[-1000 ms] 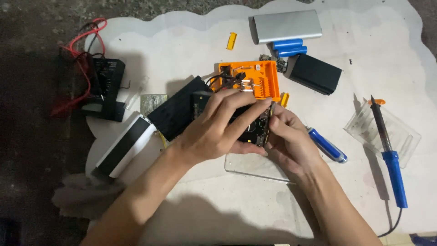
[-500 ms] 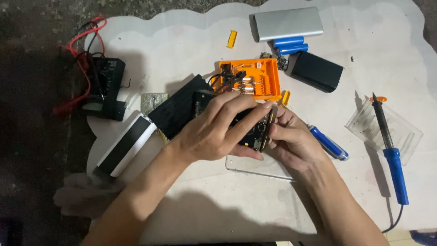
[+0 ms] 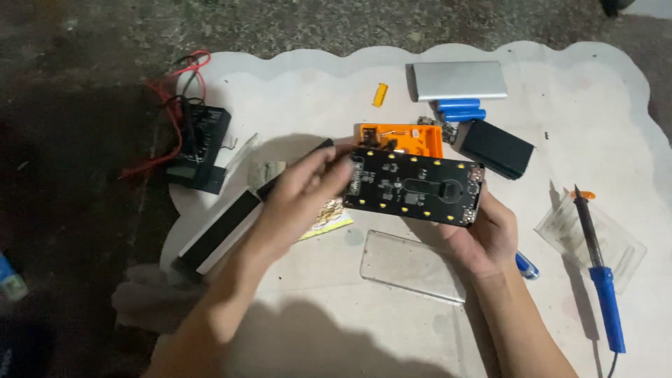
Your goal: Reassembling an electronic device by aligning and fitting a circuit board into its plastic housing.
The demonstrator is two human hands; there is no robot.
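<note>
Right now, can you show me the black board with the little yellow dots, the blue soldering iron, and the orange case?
black board (image 3: 413,187), head view, middle of its face
soldering iron (image 3: 606,306), head view, blue handle
orange case (image 3: 423,142), head view, right part

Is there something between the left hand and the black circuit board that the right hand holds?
Nothing visible. The left hand is at the left end of the board; the right hand holds it from below.

Right hand (image 3: 483,234) grips the black circuit board (image 3: 414,186); blurred left hand (image 3: 304,196) seemingly touches it.

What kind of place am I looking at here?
Probably a makeshift electronics repair spot on the ground: a soldering iron, a black circuit board and loose blue battery cells lie on a white mat.
</note>
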